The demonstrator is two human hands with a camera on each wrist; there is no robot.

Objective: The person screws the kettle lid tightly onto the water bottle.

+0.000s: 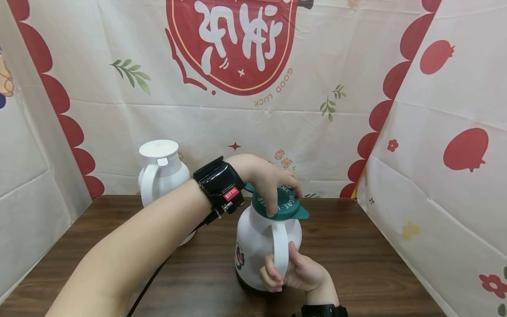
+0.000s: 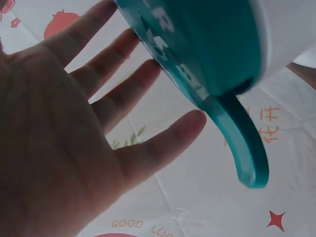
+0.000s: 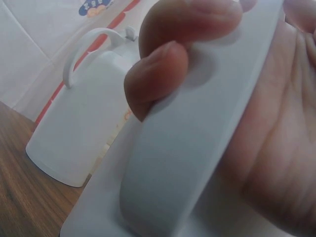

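Observation:
A white vacuum jug (image 1: 257,237) with a dark base stands upright on the wooden table. On top of it sits a green lid (image 1: 283,203) with white lettering and a tab at its right side. My left hand (image 1: 263,176) grips this lid from above, thumb at the near side and fingers across the top; in the left wrist view several fingertips (image 2: 148,69) touch the lid's lettered face (image 2: 212,44). Lower down, my right hand (image 1: 305,270) holds the jug's white handle (image 1: 280,246), fingers curled round it, as the right wrist view of the handle (image 3: 182,128) also shows.
A second jug (image 1: 162,169), all white with a white lid, stands behind my left forearm, partly hidden by it. A black cable (image 1: 152,277) runs from the left wrist strap (image 1: 220,187). Printed cloth (image 1: 253,119) encloses the wooden table (image 1: 356,264) at the back and sides.

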